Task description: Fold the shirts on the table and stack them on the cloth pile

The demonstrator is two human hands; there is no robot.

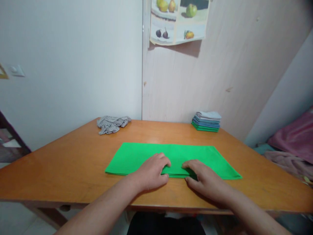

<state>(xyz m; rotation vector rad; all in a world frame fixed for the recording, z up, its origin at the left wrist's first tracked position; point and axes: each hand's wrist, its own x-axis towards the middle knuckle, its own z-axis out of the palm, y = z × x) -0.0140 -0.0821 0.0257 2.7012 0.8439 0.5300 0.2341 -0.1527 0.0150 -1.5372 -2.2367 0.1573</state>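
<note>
A bright green cloth (146,153), folded into a long flat strip, lies across the table in front of me. My left hand (155,169) rests on its near edge left of the middle. The fingers curve over the top of the fabric, and the thumb sits apart from them at the front edge. To the right of it, my right hand (201,178) touches the same edge, its fingertips on the cloth and its thumb spread away on the wood. Both hands are open, with a short stretch of green fabric between them. Layers show along the near edge.
The wooden table (73,160) meets the wall at the back. A crumpled striped cloth (112,124) lies at the far left. A stack of folded cloths (206,121) stands at the far right. Pink fabric (293,137) is heaped beyond the table's right edge.
</note>
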